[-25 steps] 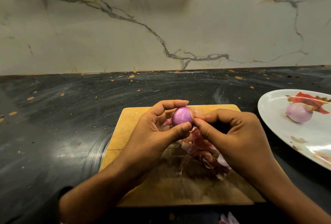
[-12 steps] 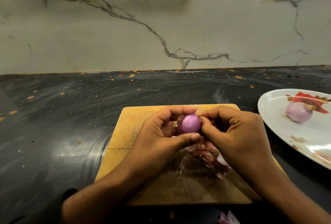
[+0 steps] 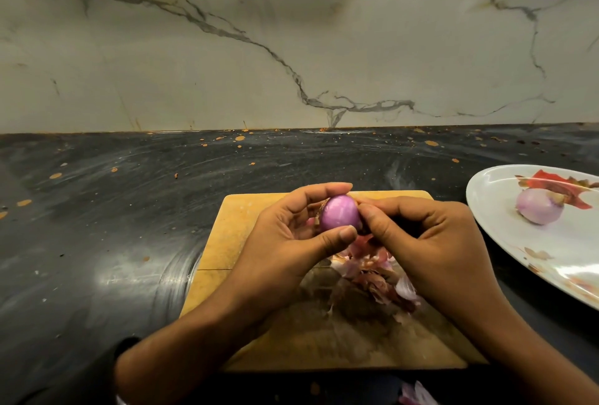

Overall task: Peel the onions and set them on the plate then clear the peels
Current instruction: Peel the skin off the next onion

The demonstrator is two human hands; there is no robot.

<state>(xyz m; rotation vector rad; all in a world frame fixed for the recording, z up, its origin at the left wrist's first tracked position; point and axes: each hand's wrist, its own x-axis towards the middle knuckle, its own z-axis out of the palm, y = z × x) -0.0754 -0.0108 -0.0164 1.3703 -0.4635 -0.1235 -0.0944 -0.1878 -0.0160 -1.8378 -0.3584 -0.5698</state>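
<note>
A purple onion is being held above the far edge of the cutting board, gripped between curled fingers and thumb of the left hand. At its 3 o'clock side it is being pinched by the right hand. Below the hands, at 6 o'clock, loose peels are lying on the board, partly hidden by the right hand. At 3 o'clock on the dark worktop, a peeled onion is resting on the white plate.
</note>
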